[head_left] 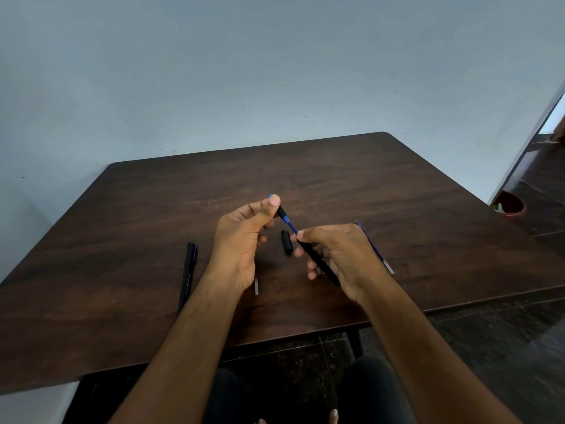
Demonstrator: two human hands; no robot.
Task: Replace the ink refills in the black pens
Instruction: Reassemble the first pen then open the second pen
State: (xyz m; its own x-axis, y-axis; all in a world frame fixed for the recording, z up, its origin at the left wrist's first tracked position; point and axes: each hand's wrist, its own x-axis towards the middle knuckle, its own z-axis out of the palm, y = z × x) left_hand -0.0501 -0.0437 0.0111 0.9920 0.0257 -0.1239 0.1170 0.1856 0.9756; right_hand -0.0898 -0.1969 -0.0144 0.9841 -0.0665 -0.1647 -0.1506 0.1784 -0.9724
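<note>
1. Risk: could bend or snap the thin blue refill (292, 227) if pulled off-axis w/ hands angled apart; could also roll the loose cap (286, 242) off the table (397, 185).
2. Spare black pen (187, 278) lay at 9 o'clock, untouched.
3. Left hand (241, 240): fingers curled, pinched the tip section (282, 211) at 12.
4. Right hand (339, 255): wrapped round the black barrel (318, 263) at 3.
5. Another refill (374, 247) lay further toward 3.
</note>
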